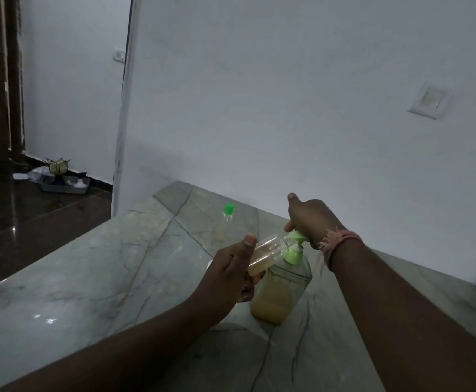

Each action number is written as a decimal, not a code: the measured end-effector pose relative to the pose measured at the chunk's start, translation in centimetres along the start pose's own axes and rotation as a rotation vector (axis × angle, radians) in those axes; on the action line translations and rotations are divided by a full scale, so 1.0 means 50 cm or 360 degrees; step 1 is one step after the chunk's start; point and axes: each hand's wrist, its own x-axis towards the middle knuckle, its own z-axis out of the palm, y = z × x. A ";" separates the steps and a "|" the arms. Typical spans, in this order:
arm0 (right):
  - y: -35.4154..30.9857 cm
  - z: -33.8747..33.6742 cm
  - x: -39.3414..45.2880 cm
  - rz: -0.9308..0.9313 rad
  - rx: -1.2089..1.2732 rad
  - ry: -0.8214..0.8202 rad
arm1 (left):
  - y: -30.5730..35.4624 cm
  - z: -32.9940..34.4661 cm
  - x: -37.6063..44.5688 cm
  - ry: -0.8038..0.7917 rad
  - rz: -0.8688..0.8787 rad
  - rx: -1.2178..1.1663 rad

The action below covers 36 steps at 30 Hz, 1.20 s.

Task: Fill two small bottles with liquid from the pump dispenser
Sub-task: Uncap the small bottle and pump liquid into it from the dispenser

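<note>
A clear pump dispenser (280, 292) with a green pump head and yellowish liquid stands on the grey marble counter (95, 273). My right hand (311, 217) rests on top of the pump head. My left hand (231, 268) holds a small clear bottle (265, 254) tilted, its mouth at the pump's nozzle, with yellowish liquid pooled in its lower part. A second small clear bottle (226, 216) with a green cap stands farther back on the counter, apart from both hands.
A white wall rises right behind the counter, with a switch plate (429, 101) on it. The counter's left edge drops to a dark floor, where a tray of small items (64, 182) sits by the far wall.
</note>
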 end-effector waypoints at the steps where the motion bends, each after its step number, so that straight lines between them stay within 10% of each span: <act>1: 0.001 0.002 0.002 0.0002 -0.0008 0.0027 | 0.000 0.000 0.000 0.0001 0.0002 0.0000; 36: 0.017 0.038 0.027 -0.0046 -0.0301 0.0139 | -0.003 0.001 0.003 0.0041 0.0056 0.0037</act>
